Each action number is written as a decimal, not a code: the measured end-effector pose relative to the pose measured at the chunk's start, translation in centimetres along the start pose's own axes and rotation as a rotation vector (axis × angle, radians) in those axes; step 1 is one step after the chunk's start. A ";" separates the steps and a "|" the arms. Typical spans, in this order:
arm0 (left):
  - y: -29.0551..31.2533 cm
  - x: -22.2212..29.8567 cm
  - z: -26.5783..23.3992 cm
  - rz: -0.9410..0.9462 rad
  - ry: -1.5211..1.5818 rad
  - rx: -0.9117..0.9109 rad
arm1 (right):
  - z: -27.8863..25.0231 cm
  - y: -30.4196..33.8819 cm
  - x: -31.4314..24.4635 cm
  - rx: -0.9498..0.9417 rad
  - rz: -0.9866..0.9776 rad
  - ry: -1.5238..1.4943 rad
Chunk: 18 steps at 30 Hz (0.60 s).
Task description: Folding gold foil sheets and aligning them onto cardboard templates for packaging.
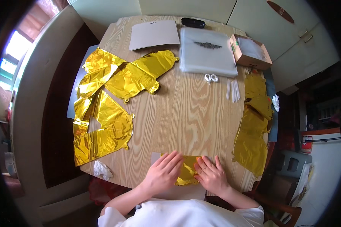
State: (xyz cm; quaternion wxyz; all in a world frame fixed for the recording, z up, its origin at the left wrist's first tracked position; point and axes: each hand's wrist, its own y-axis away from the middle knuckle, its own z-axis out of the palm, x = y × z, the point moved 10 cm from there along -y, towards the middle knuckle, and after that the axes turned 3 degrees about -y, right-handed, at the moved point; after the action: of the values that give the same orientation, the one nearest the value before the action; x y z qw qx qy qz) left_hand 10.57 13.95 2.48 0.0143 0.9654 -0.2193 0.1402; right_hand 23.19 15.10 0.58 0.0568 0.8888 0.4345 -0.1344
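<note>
A folded piece of gold foil (187, 172), likely a flat foil balloon, lies near the front edge of the table on a grey-brown card sheet (155, 156). My left hand (165, 171) is over its left side with the fingers stretched out. On its right side, my right hand (211, 174) rests open, fingertips on the foil. Neither hand grips anything. Large unfolded gold foil balloons (136, 75) spread over the left of the table. More gold foil (252, 140) runs down the right edge.
At the back are grey card sheets (154, 34), a stack of clear plastic bags (206, 53), a black pouch (193, 23) and an open cardboard box (252, 55). White-handled scissors (211, 78) and clear straws (233, 91) lie nearby. Crumpled white tissue (102, 170) sits front left.
</note>
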 end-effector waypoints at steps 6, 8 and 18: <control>-0.6 1.4 3.0 -0.102 -0.012 -0.065 | -0.1 0.3 -0.1 0.049 0.005 0.000; -0.2 1.9 3.5 -0.091 -0.051 -0.072 | -0.2 0.2 0.0 0.053 0.009 -0.008; -0.1 2.3 3.6 -0.060 -0.047 -0.067 | -1.6 3.0 -4.8 0.171 -0.159 -0.055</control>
State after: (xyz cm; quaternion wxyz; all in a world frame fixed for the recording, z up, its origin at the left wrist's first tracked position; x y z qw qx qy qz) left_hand 13.58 12.77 -0.31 0.0457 0.9736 -0.1949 0.1097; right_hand 23.02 9.97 3.44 -0.0181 0.8491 0.4888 -0.1994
